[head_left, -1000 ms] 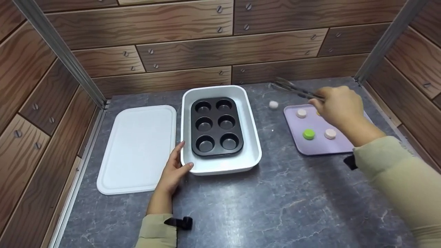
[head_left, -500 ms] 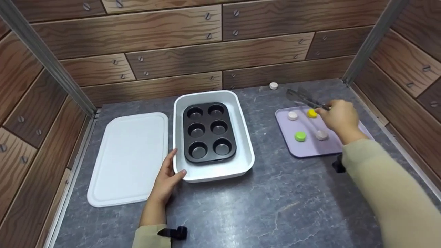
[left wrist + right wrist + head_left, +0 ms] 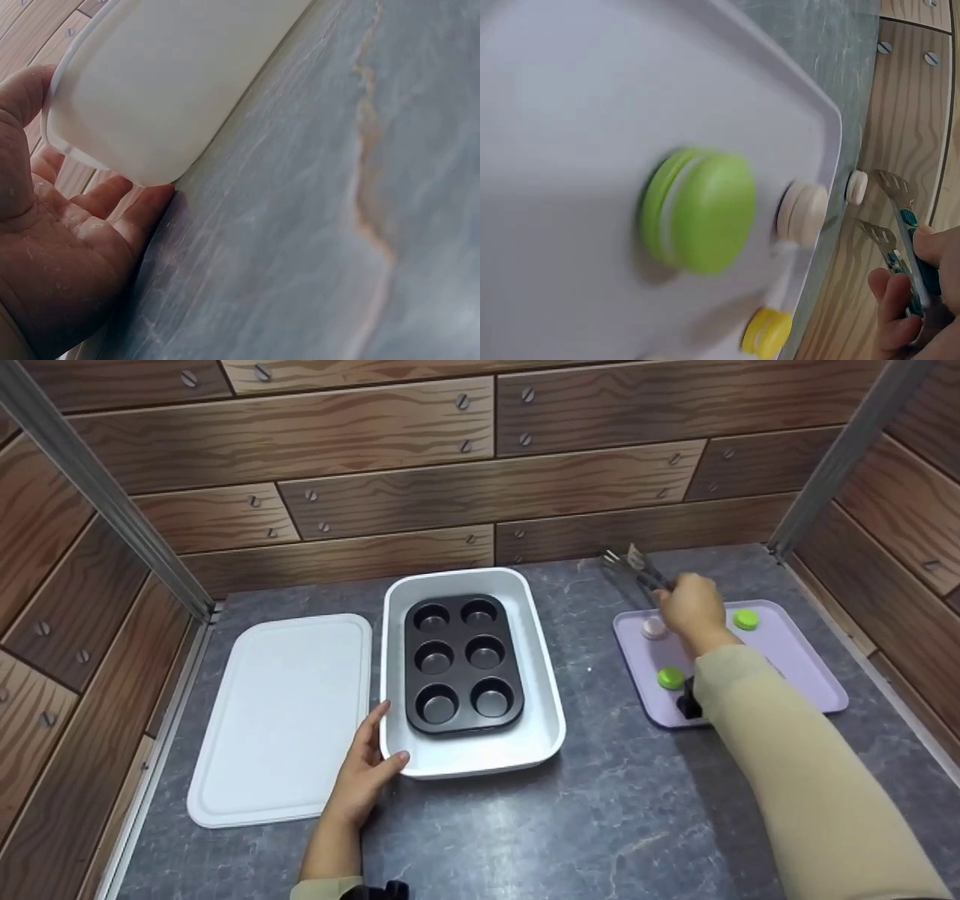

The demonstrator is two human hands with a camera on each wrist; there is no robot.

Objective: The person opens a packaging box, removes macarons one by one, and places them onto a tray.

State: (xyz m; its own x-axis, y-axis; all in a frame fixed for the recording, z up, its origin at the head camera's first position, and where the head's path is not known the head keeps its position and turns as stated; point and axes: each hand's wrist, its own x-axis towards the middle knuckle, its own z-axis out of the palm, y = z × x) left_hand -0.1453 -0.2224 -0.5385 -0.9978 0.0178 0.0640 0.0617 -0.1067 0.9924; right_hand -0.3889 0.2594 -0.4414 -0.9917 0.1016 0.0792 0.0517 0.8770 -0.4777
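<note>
My left hand [image 3: 360,780] grips the near left corner of a white rectangular container [image 3: 517,757], thumb at the rim and fingers along the outer wall. A black muffin pan [image 3: 463,649] with hollow cups lies inside it. My right hand [image 3: 694,607] holds metal tongs [image 3: 645,574] above the back left of a lilac tray [image 3: 795,652]. The tongs' slotted tips [image 3: 885,184] stand apart near a pale macaron [image 3: 856,187] lying beyond the tray by the wall. On the tray sit green macarons [image 3: 745,619], a pale one [image 3: 654,628] and a yellow one [image 3: 767,332].
A flat white lid [image 3: 285,720] lies left of the container. Wood-patterned walls [image 3: 390,502] enclose the back and sides of the grey marbled tabletop [image 3: 525,832]. My right forearm covers part of the tray in the head view.
The loose pale macaron has moved back across the table to the wall. My right hand has shifted left over the tray with the tongs. My left hand keeps its place on the container.
</note>
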